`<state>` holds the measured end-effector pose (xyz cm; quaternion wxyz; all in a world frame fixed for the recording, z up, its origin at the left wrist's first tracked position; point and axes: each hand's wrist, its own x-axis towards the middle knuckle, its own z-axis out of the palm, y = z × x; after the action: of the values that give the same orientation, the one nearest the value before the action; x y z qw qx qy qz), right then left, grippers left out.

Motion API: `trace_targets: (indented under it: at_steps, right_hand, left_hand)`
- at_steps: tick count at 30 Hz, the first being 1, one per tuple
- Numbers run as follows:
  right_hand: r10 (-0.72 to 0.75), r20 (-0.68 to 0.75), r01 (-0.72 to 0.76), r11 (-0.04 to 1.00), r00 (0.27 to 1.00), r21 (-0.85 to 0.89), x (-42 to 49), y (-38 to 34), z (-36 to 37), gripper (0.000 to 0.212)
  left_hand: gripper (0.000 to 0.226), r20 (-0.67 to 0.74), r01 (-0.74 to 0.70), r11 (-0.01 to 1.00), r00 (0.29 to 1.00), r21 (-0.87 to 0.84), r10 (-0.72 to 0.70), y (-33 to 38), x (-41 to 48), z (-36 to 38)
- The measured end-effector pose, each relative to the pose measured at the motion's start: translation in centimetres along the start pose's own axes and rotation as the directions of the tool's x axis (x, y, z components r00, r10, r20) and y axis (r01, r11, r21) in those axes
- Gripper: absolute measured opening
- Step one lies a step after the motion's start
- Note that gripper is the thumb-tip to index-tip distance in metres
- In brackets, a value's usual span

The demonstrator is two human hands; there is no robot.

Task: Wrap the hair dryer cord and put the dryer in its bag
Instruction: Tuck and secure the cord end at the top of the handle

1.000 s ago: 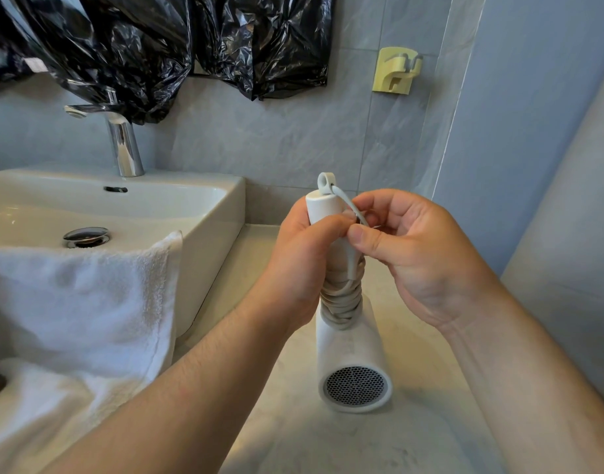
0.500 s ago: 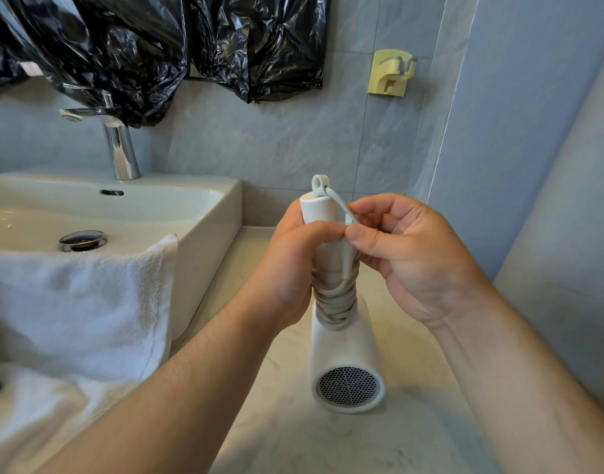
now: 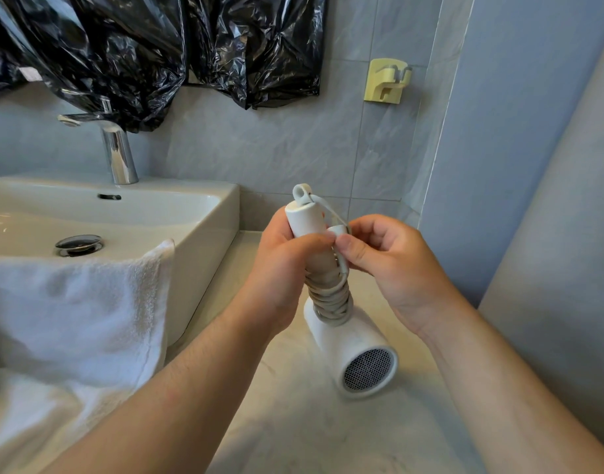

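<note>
Hair dryer (image 3: 353,347) held above countertop (image 3: 293,422), handle up, barrel down and tilted right. Left hand (image 3: 283,278) clamped round handle. Right hand (image 3: 389,268) pinching plug (image 3: 338,230) against cord (image 3: 329,299) coils, nearer loose end. Bag not seen.

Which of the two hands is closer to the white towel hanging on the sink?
Left. The left hand, gripping the hair dryer handle, is on the side of the towel; the right hand is beyond the dryer, farther away.
</note>
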<state>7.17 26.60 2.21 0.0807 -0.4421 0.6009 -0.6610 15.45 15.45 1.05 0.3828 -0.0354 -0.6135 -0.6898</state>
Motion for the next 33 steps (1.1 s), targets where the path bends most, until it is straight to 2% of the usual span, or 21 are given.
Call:
trace_targets:
  at_steps: [5,11,16,23,28,33]
  right_hand:
    - [-0.031,-0.072,0.036,0.996,0.997,0.078,0.0,0.3,0.6,0.013]
    - [-0.002,-0.047,0.010,0.982,0.999,0.190,0.0,0.5,1.0,0.014]
    - [0.027,-0.014,-0.022,0.962,1.000,0.274,0.0,0.4,1.1,0.013]
    - [0.103,0.108,-0.141,0.879,0.989,0.456,0.1,0.0,0.6,0.016]
    - [0.184,0.164,-0.243,0.826,0.969,0.508,0.0,-0.3,0.7,0.030]
    - [0.230,0.174,-0.288,0.740,0.958,0.607,-0.2,-0.6,1.0,0.019]
  left_hand:
    - [0.024,0.030,0.014,1.000,0.999,-0.013,-0.013,0.3,-0.1,0.2]
    - [0.032,0.014,0.038,0.999,0.999,-0.016,-0.038,0.4,-0.1,0.2]
    - [0.030,0.018,0.032,0.999,0.999,-0.030,-0.032,0.3,-0.1,0.4]
    - [0.031,0.052,0.055,0.996,0.997,-0.073,-0.051,0.6,-0.3,0.6]
    - [0.029,0.063,0.072,0.989,0.996,-0.131,-0.064,0.8,-0.5,0.7]
    - [0.030,0.036,0.097,0.986,0.995,-0.134,-0.093,0.7,-0.4,0.8]
